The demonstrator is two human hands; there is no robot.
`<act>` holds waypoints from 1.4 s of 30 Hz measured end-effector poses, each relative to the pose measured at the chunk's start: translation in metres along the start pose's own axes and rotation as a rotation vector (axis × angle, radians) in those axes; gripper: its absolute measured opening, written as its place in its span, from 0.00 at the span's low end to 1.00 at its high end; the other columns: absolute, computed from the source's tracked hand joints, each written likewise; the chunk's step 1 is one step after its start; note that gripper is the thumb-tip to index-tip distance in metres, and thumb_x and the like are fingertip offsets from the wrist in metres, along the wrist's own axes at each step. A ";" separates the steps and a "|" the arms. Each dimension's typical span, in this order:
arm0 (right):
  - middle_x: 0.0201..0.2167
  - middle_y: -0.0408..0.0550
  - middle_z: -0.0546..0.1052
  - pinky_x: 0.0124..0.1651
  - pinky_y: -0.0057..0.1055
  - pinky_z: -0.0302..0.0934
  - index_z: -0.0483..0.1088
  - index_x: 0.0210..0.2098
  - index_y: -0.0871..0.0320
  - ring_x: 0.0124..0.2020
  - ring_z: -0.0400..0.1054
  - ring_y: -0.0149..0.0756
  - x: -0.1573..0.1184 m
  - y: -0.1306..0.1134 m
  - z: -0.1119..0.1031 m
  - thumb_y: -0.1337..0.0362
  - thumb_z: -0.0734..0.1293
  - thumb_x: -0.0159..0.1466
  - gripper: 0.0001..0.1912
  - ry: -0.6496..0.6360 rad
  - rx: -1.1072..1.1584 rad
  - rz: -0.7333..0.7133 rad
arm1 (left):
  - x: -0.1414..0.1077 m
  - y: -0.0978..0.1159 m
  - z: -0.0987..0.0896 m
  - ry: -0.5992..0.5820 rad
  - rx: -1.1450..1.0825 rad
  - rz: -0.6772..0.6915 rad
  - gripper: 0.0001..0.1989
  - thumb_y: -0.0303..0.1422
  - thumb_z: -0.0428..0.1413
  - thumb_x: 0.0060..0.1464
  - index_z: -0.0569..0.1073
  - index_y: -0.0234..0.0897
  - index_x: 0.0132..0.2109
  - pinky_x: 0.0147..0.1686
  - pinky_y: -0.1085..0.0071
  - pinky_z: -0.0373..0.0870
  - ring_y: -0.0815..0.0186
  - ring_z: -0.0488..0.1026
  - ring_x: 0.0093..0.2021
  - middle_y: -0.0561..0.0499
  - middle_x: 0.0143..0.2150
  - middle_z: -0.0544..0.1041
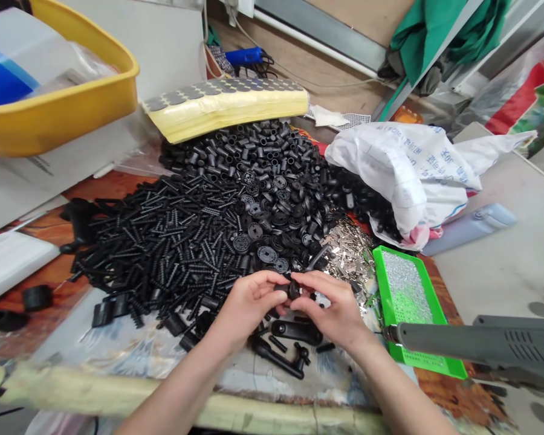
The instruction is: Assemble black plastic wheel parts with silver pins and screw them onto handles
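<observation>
Both hands meet near the front of the table, with a small black part (292, 290) between their fingertips. My left hand (258, 300) pinches its left side, and my right hand (330, 304) has its fingers closed on the right side. Fingers partly cover the part. Just below the hands lie a black lever-like piece (297, 331) and a black handle with a bent end (278, 356). Beyond them spreads a big heap of black ribbed pins (163, 241), black round discs (267, 254) and short black tubes (254, 148). Small metal clips (349, 248) lie right of the heap.
A green tray (453, 366) of tiny metal pieces stands at right, with a grey power tool (471, 344) over it. Behind are a white bag (417, 163) and a yellow sticker stack (236, 109). A yellow bin (63, 124) is upper left.
</observation>
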State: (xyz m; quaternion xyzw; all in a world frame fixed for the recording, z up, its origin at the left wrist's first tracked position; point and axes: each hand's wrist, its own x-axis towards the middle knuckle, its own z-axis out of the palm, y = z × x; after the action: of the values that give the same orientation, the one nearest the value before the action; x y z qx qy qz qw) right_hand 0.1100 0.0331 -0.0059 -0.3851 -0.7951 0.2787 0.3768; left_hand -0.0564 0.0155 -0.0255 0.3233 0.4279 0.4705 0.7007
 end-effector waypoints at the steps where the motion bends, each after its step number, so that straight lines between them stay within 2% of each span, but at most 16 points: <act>1: 0.28 0.45 0.76 0.33 0.31 0.70 0.75 0.44 0.54 0.27 0.69 0.33 0.000 0.000 0.001 0.66 0.71 0.59 0.13 0.001 -0.007 0.006 | 0.000 -0.001 0.000 -0.004 0.002 0.000 0.08 0.29 0.60 0.43 0.72 0.33 0.34 0.24 0.74 0.69 0.70 0.71 0.21 0.54 0.23 0.77; 5: 0.31 0.47 0.78 0.33 0.31 0.71 0.74 0.46 0.56 0.27 0.71 0.33 -0.001 0.002 0.000 0.68 0.70 0.59 0.14 -0.014 -0.032 0.001 | -0.002 -0.001 0.002 0.024 0.054 -0.008 0.08 0.30 0.59 0.43 0.68 0.36 0.32 0.17 0.75 0.65 0.71 0.68 0.17 0.58 0.18 0.73; 9: 0.42 0.54 0.78 0.45 0.35 0.71 0.71 0.51 0.57 0.41 0.74 0.39 -0.002 0.003 -0.006 0.70 0.66 0.62 0.17 -0.085 -0.091 -0.123 | -0.004 -0.001 0.004 0.062 0.102 0.006 0.09 0.30 0.60 0.40 0.67 0.36 0.30 0.15 0.80 0.57 0.74 0.64 0.16 0.61 0.16 0.68; 12: 0.43 0.54 0.79 0.49 0.36 0.70 0.71 0.52 0.57 0.45 0.73 0.39 -0.002 0.004 -0.008 0.71 0.66 0.62 0.18 -0.103 -0.086 -0.176 | -0.004 -0.002 0.004 0.069 0.086 -0.010 0.09 0.31 0.60 0.40 0.67 0.36 0.29 0.15 0.80 0.54 0.75 0.63 0.16 0.61 0.17 0.67; 14: 0.41 0.52 0.80 0.46 0.35 0.71 0.73 0.49 0.55 0.42 0.75 0.39 -0.002 0.005 -0.006 0.70 0.68 0.60 0.17 -0.082 -0.036 -0.113 | -0.004 -0.003 0.003 0.078 0.073 -0.021 0.10 0.32 0.60 0.40 0.67 0.36 0.30 0.15 0.79 0.53 0.75 0.61 0.16 0.61 0.17 0.67; 18: 0.33 0.45 0.81 0.33 0.27 0.73 0.76 0.42 0.54 0.28 0.75 0.33 -0.003 0.008 0.002 0.69 0.72 0.54 0.15 -0.039 0.132 0.212 | -0.004 0.001 0.004 0.088 0.105 0.028 0.09 0.33 0.60 0.41 0.68 0.36 0.29 0.17 0.78 0.53 0.76 0.59 0.16 0.61 0.17 0.66; 20: 0.33 0.45 0.80 0.33 0.27 0.73 0.76 0.41 0.54 0.27 0.75 0.32 -0.004 0.008 0.003 0.69 0.73 0.54 0.15 -0.020 0.160 0.282 | -0.004 0.003 0.004 0.085 0.145 0.080 0.08 0.32 0.60 0.41 0.69 0.36 0.29 0.19 0.77 0.54 0.75 0.60 0.18 0.60 0.19 0.67; 24: 0.34 0.48 0.80 0.35 0.31 0.73 0.76 0.42 0.55 0.29 0.74 0.33 -0.002 0.005 -0.001 0.68 0.72 0.55 0.14 -0.007 0.073 0.160 | -0.005 0.005 0.004 0.069 0.170 0.106 0.07 0.32 0.60 0.43 0.70 0.36 0.30 0.20 0.75 0.55 0.73 0.60 0.20 0.59 0.19 0.66; 27: 0.36 0.49 0.79 0.38 0.34 0.71 0.74 0.45 0.55 0.33 0.73 0.36 -0.001 0.001 -0.005 0.67 0.70 0.58 0.14 -0.028 -0.005 0.020 | -0.006 0.003 0.003 0.063 0.156 0.100 0.08 0.33 0.61 0.44 0.71 0.36 0.32 0.19 0.75 0.53 0.73 0.59 0.19 0.60 0.19 0.65; 29: 0.38 0.51 0.79 0.39 0.35 0.71 0.73 0.46 0.55 0.36 0.73 0.38 0.000 -0.001 -0.007 0.67 0.69 0.60 0.14 -0.041 -0.014 -0.016 | -0.005 0.001 0.002 0.055 0.136 0.103 0.08 0.34 0.61 0.45 0.71 0.36 0.32 0.19 0.76 0.52 0.73 0.58 0.19 0.59 0.19 0.66; 31: 0.37 0.50 0.78 0.39 0.35 0.71 0.74 0.46 0.55 0.35 0.73 0.37 0.002 -0.002 -0.007 0.67 0.70 0.59 0.14 -0.063 0.016 0.019 | -0.005 -0.001 0.001 0.050 0.106 0.100 0.09 0.35 0.61 0.46 0.71 0.35 0.33 0.19 0.76 0.52 0.74 0.58 0.19 0.59 0.20 0.66; 35: 0.33 0.47 0.79 0.35 0.30 0.71 0.75 0.42 0.57 0.30 0.73 0.33 0.003 -0.002 -0.004 0.65 0.72 0.55 0.14 -0.085 0.202 0.298 | -0.006 0.002 0.002 0.041 0.082 0.097 0.10 0.35 0.61 0.47 0.72 0.34 0.35 0.20 0.76 0.55 0.74 0.59 0.20 0.58 0.21 0.67; 37: 0.33 0.47 0.79 0.36 0.30 0.71 0.75 0.42 0.57 0.31 0.73 0.33 0.002 -0.001 -0.002 0.64 0.72 0.55 0.15 -0.084 0.292 0.391 | -0.007 0.004 0.003 0.037 0.092 0.107 0.11 0.35 0.61 0.46 0.73 0.34 0.36 0.21 0.76 0.57 0.73 0.61 0.21 0.57 0.22 0.69; 39: 0.35 0.48 0.79 0.37 0.30 0.70 0.74 0.44 0.57 0.32 0.73 0.33 0.001 -0.001 -0.002 0.63 0.72 0.55 0.17 -0.073 0.328 0.390 | -0.007 0.006 0.003 0.028 0.088 0.111 0.11 0.34 0.61 0.46 0.73 0.34 0.36 0.22 0.76 0.59 0.73 0.62 0.22 0.56 0.24 0.70; 42: 0.34 0.47 0.77 0.36 0.31 0.69 0.75 0.45 0.55 0.31 0.70 0.32 0.001 -0.003 -0.003 0.64 0.72 0.56 0.17 -0.044 0.255 0.288 | -0.007 0.005 0.002 0.016 0.060 0.086 0.12 0.35 0.62 0.45 0.73 0.34 0.36 0.21 0.76 0.58 0.73 0.61 0.21 0.57 0.23 0.69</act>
State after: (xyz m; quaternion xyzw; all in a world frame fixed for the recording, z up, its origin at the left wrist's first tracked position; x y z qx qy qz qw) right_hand 0.1106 0.0331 -0.0012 -0.4379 -0.6979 0.4367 0.3611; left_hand -0.0577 0.0106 -0.0187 0.3584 0.4332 0.4896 0.6664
